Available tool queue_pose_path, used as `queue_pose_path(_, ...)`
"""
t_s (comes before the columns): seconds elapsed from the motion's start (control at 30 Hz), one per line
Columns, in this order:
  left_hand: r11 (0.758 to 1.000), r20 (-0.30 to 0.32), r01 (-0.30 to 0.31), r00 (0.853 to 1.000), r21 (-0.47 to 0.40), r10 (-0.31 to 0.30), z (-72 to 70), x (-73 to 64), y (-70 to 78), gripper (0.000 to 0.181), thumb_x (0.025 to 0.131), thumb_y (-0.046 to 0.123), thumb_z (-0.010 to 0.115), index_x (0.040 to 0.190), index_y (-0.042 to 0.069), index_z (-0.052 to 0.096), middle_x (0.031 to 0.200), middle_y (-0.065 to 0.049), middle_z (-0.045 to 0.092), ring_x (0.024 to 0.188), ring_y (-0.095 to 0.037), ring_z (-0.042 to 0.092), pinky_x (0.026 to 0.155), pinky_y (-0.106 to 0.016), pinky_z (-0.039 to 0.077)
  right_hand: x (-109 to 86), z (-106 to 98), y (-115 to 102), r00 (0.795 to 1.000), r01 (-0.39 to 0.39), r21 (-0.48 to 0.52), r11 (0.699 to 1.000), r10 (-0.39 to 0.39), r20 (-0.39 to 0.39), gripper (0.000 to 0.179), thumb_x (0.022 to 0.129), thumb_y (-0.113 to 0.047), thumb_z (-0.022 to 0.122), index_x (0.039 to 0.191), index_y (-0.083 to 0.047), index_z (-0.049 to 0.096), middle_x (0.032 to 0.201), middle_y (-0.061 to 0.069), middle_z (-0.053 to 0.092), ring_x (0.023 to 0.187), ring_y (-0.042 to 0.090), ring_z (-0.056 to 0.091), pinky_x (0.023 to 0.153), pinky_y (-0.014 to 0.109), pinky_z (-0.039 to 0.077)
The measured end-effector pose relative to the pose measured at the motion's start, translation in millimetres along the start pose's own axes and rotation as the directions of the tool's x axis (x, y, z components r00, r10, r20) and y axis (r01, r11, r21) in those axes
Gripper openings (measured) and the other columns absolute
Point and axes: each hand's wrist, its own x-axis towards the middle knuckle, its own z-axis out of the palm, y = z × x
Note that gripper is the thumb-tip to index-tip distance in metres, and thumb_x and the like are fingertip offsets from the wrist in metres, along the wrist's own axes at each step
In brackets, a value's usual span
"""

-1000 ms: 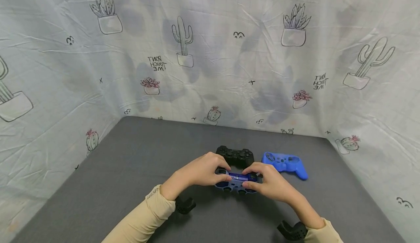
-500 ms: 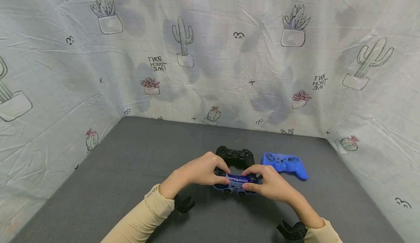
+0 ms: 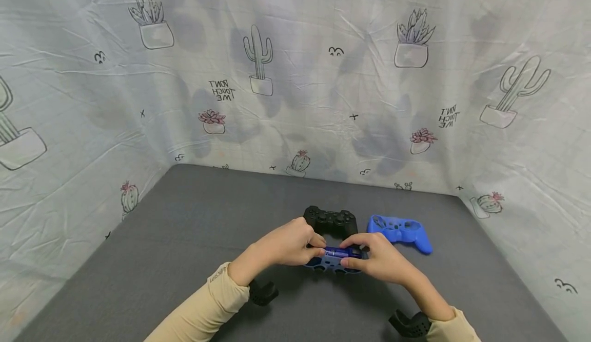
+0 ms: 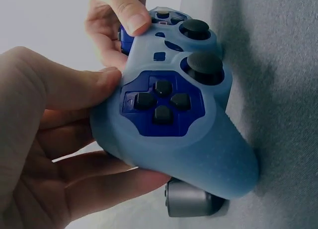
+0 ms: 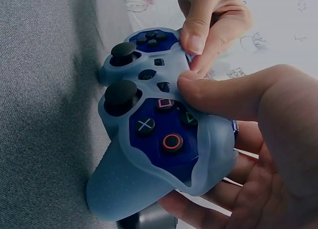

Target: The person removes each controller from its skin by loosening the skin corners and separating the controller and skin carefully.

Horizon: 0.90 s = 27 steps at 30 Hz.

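A dark blue game controller (image 3: 342, 253) in a translucent pale-blue silicone sleeve (image 4: 213, 134) is held between both hands, its top edge turned up. My left hand (image 3: 287, 243) pinches the sleeve's edge near the middle, thumb on the face beside the direction buttons (image 4: 162, 101) and fingers behind. The right hand (image 3: 379, 258) grips the other end, its thumb (image 5: 218, 95) on the sleeve above the symbol buttons. In the right wrist view, the sleeve (image 5: 129, 174) covers the near handle, and its edge gapes at the shoulder, where blue casing shows.
A black game controller (image 3: 330, 218) lies on the grey table (image 3: 221, 203) just behind the hands. To its right rests a bright blue silicone controller cover (image 3: 400, 229) with cut-out holes. White printed cloth (image 3: 295, 101) walls in the table's back and sides.
My left hand has shifted slightly right and nearer to me, its fingers now bent closer to the middle of the controller's top edge. The right hand has stayed nearly still.
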Motion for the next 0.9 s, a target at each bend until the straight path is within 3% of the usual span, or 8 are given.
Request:
queue_pose_path(0.1, 0.997, -0.042, 0.008, 0.999, 0.075, -0.005, 2.8, -0.1, 0.9, 0.014, 0.094, 0.014, 0.068, 0.102, 0.01, 0.079, 0.096, 0.004, 0.073, 0.061, 0.006, 0.055, 0.057, -0.01, 0.043, -0.2, 0.4, -0.6, 1.0, -0.006, -0.009, 1.0, 0.006, 0.002, 0.025, 0.09, -0.038, 0.073, 0.108, -0.021, 0.071, 0.092, -0.013, 0.067, 0.076, 0.008, 0.06, 0.067, 0.03, 0.05)
queue_pose_path(0.17, 0.994, -0.069, 0.014, 0.998, 0.11, -0.006, 4.9, -0.1, 1.2, 0.013, 0.094, 0.015, 0.068, 0.097, 0.012, 0.08, 0.09, 0.007, 0.073, 0.061, 0.003, 0.057, 0.057, -0.011, 0.044, -0.3, 0.6, -1.0, 1.0, -0.01, -0.012, 1.0, 0.01, -0.001, 0.025, 0.09, -0.038, 0.073, 0.108, -0.021, 0.071, 0.092, -0.014, 0.067, 0.077, 0.008, 0.06, 0.068, 0.031, 0.05)
queue_pose_path(0.27, 0.99, -0.109, 0.033, 0.994, 0.135, -0.018, 7.5, 0.1, 2.3, 0.011, 0.093, 0.015, 0.069, 0.093, 0.013, 0.08, 0.084, 0.009, 0.071, 0.057, 0.005, 0.053, 0.054, -0.011, 0.042, -0.3, 0.9, -1.0, 1.0, -0.014, -0.007, 1.0, 0.014, -0.008, 0.024, 0.09, -0.037, 0.073, 0.107, -0.021, 0.071, 0.093, -0.013, 0.067, 0.077, 0.008, 0.061, 0.067, 0.031, 0.05)
queue_pose_path(0.37, 0.992, -0.157, 0.066, 0.986, 0.105, -0.049, 11.7, -0.1, 3.6, 0.011, 0.092, 0.015, 0.069, 0.089, 0.013, 0.079, 0.073, 0.01, 0.068, 0.045, 0.005, 0.039, 0.046, -0.012, 0.034, -0.1, 1.4, -0.8, 1.0, -0.019, -0.005, 1.0, 0.019, -0.02, 0.023, 0.089, -0.036, 0.074, 0.107, -0.021, 0.071, 0.094, -0.011, 0.067, 0.077, 0.009, 0.06, 0.066, 0.03, 0.05)
queue_pose_path(0.53, 0.989, -0.28, 0.146, 0.951, 0.031, -0.131, 24.2, -0.4, 6.7, 0.012, 0.093, 0.013, 0.068, 0.086, 0.013, 0.079, 0.064, 0.01, 0.063, 0.043, 0.009, 0.04, 0.042, -0.012, 0.034, 0.7, 4.3, 0.1, 0.997, -0.049, 0.001, 0.999, 0.049, -0.058, 0.023, 0.09, -0.035, 0.074, 0.108, -0.021, 0.072, 0.1, -0.01, 0.067, 0.081, 0.009, 0.061, 0.069, 0.031, 0.05)
queue_pose_path(0.63, 0.983, -0.333, 0.182, 0.927, -0.01, -0.175, 28.5, -0.5, 8.8, 0.012, 0.093, 0.013, 0.068, 0.092, 0.011, 0.08, 0.067, 0.008, 0.067, 0.043, 0.01, 0.042, 0.04, -0.012, 0.036, 1.3, 6.3, 0.3, 0.995, -0.062, 0.001, 0.998, 0.062, -0.08, 0.025, 0.09, -0.036, 0.073, 0.109, -0.02, 0.072, 0.102, -0.009, 0.068, 0.083, 0.009, 0.062, 0.071, 0.031, 0.051)
queue_pose_path(0.9, 0.966, -0.38, 0.203, 0.891, -0.158, -0.25, 34.0, -3.2, 10.5, 0.011, 0.093, 0.01, 0.068, 0.092, 0.009, 0.08, 0.053, 0.012, 0.056, 0.031, 0.001, 0.031, 0.034, -0.015, 0.025, 0.8, 12.3, -1.9, 0.991, -0.079, -0.022, 0.997, 0.076, -0.114, 0.03, 0.092, -0.045, 0.068, 0.108, -0.02, 0.074, 0.104, -0.008, 0.07, 0.088, 0.008, 0.063, 0.074, 0.031, 0.052)
